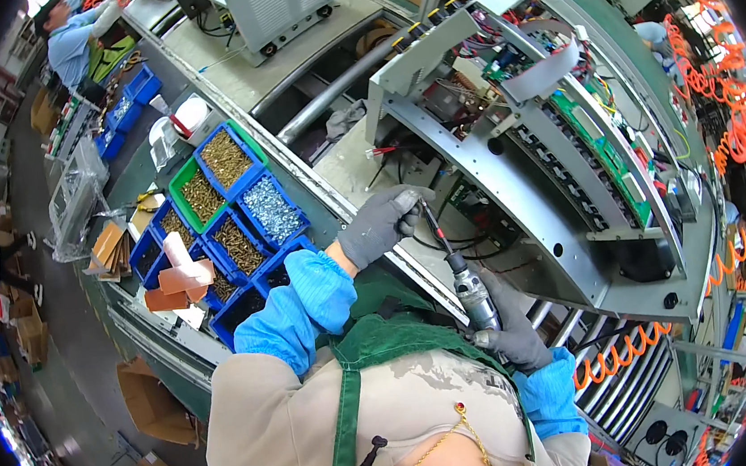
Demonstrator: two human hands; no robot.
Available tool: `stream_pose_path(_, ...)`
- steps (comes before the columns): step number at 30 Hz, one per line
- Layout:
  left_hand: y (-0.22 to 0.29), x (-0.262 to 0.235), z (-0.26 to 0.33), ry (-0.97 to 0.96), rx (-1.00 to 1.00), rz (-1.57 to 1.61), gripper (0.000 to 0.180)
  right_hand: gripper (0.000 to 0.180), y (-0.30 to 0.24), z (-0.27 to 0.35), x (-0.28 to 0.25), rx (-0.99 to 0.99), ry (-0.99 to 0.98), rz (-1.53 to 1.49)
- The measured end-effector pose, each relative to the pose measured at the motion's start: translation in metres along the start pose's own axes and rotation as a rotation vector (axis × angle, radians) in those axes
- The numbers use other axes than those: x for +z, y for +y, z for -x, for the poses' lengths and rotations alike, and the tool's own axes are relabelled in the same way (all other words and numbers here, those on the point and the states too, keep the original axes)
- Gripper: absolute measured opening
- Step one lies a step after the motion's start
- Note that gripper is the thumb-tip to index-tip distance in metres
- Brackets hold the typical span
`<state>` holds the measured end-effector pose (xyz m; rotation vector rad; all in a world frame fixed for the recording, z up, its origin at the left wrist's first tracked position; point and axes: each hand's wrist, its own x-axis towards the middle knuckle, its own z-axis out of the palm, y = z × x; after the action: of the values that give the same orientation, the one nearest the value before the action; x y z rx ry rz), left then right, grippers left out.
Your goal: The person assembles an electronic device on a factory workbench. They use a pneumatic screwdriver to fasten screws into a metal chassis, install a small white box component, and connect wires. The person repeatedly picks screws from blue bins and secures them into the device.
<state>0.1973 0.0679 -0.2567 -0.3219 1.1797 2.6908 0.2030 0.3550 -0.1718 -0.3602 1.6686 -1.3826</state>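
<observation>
Beside the uncovered metal chassis [531, 245], the right hand [519, 331] grasps a power screwdriver [474, 297] — the left hand [381, 225] curls at its bit [438, 229], grip unclear — circuit boards [594, 153] already mounted, cover still off.

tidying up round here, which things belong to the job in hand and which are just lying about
Likely in the job:
powered driver, gripped by the right hand
left hand, at the driver's tip
open metal chassis
fastener bins

Likely just lying about:
clear plastic wrapping
cardboard box on the floor
</observation>
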Motion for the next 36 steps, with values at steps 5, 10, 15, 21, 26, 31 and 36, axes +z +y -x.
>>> stream_pose_path(5,0.004,0.014,-0.005,-0.001,-0.012,-0.178,0.037,0.105,0.002,0.018,0.004,0.102,0.071,-0.13)
stream_pose_path(10,0.018,0.026,-0.004,-0.023,-0.018,-0.433,0.034,0.102,0.014,0.02,0.0,0.029,0.115,-0.018)
stream_pose_path(15,0.026,0.011,-0.006,-0.069,-0.019,-0.622,0.028,0.1,-0.013,0.023,0.003,0.098,0.102,0.416)
stream_pose_path(21,0.054,0.007,-0.002,-0.321,-0.088,-0.946,0.029,0.111,0.005,0.021,-0.004,0.166,-0.037,-0.095)
stream_pose_path(26,-0.017,-0.009,0.007,-0.061,0.03,-0.385,0.026,0.115,0.012,0.011,0.008,0.21,0.008,-0.321)
stream_pose_path(31,-0.033,-0.004,0.02,0.067,-0.055,0.149,0.03,0.115,0.01,-0.005,0.014,0.232,-0.022,-0.368)
stream_pose_path(36,-0.009,-0.122,0.043,0.907,0.21,-1.144,0.029,0.115,0.004,-0.004,0.017,0.216,0.018,-0.353)
